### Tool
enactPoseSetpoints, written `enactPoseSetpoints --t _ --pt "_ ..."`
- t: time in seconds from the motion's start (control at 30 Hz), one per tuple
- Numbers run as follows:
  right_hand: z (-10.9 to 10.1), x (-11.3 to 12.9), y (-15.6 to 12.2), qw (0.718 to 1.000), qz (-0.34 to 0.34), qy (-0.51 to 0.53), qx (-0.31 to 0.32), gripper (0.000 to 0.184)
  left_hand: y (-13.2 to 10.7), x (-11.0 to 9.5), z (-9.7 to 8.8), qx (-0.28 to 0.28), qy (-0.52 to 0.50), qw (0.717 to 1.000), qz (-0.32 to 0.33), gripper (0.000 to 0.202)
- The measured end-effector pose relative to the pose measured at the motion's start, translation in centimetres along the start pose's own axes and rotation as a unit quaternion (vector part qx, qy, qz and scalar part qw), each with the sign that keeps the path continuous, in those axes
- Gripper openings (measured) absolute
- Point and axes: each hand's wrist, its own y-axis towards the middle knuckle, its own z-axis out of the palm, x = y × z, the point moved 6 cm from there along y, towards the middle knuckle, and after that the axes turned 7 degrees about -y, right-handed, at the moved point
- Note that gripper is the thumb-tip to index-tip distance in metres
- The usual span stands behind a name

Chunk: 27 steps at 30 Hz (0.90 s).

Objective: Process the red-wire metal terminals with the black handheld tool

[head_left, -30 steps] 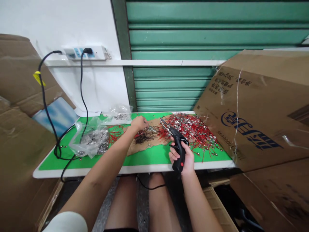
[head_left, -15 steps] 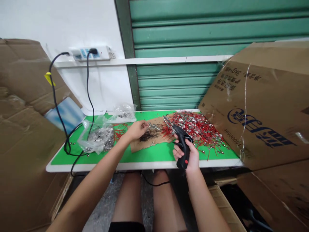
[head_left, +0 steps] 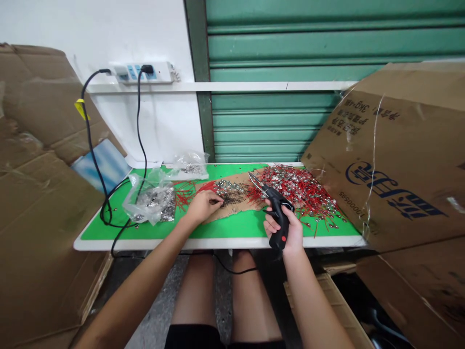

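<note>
My right hand is wrapped round the handle of a black soldering gun, whose thin metal tip points up and left over the cardboard sheet. My left hand is pinched at the near left part of that cardboard sheet; what lies between its fingertips is too small to make out. Just beyond the fingers is a row of small metal pieces with red wires and dark marks beside it. A large heap of red wires with metal ends covers the sheet's right side.
A clear plastic bag of small metal parts lies at the left, with another bag behind it. Black cables run from a power strip down past the green tabletop. Cardboard panels stand at both sides.
My left hand has moved down and slightly nearer, uncovering more of the row of metal pieces. The soldering gun stays in my right hand, almost still. The view has shifted slightly.
</note>
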Motion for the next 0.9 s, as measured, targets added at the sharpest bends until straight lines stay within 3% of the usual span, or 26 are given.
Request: enactPoseSetpoints --t 0.1,0.23,0.47,0.7,0.9 --pt "0.1 -0.1 0.0 1.0 0.007 0.014 -0.005 0.028 -0.3 0.1 -0.3 0.0 0.015 1.0 0.006 0.016" --pt "0.1 -0.2 0.0 1.0 0.015 0.009 -0.006 0.028 -0.1 0.7 -0.7 -0.01 0.019 0.999 -0.036 0.019" --pt "0.0 0.0 0.0 1.0 0.007 -0.01 -0.004 0.026 0.7 0.6 -0.6 0.016 0.045 0.998 -0.046 0.015" --pt "0.1 0.0 0.0 1.0 0.0 -0.03 -0.005 0.023 0.3 0.0 -0.7 0.043 0.074 0.996 0.025 0.014" --pt "0.2 0.0 0.0 1.0 0.004 -0.02 -0.004 0.026 -0.4 -0.2 -1.3 0.031 0.075 0.995 0.05 0.019"
